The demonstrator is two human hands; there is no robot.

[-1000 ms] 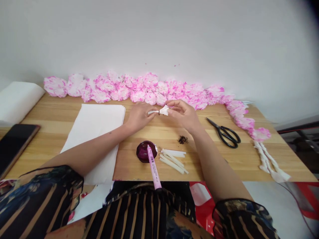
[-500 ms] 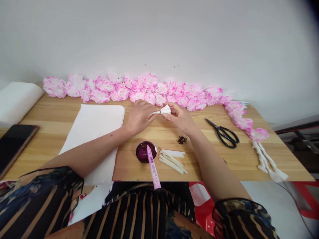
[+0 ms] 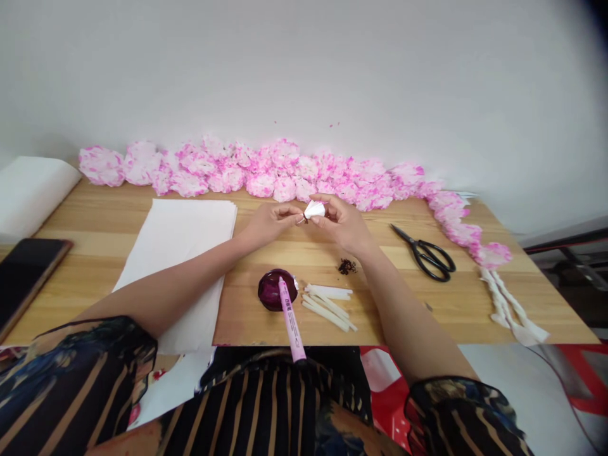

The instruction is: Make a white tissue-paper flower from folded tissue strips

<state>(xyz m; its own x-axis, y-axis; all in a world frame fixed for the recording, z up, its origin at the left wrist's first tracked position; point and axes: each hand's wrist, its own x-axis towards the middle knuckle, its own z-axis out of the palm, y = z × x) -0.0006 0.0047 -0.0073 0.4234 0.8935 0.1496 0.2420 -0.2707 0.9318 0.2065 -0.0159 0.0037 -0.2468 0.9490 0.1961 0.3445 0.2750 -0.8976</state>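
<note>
Between my two hands is a small fan of folded white paper [image 3: 315, 209], gathered at its left end. My right hand [image 3: 342, 221] pinches the fanned part between thumb and fingers. My left hand [image 3: 272, 223] pinches at the gathered end, where a small dark band shows; whether it grips the band or the paper is too small to tell. Nearer to me lie a pile of small dark bands [image 3: 347, 266], a purple dish [image 3: 272, 295] with a pink marker pen [image 3: 292, 326] resting across it, and several pale sticks [image 3: 329, 307].
Pink-and-white paper flowers [image 3: 285, 171] line the wall, trailing down on the right to twisted white paper [image 3: 506, 304]. Black scissors [image 3: 425, 253] lie right of my hands. A stack of white paper [image 3: 178, 247], a phone [image 3: 31, 278] and a paper roll [image 3: 33, 193] are left.
My left hand has shifted slightly down, its fingers now pinched at the gathered end. The paper's narrow left tail no longer shows. My right hand has barely moved.
</note>
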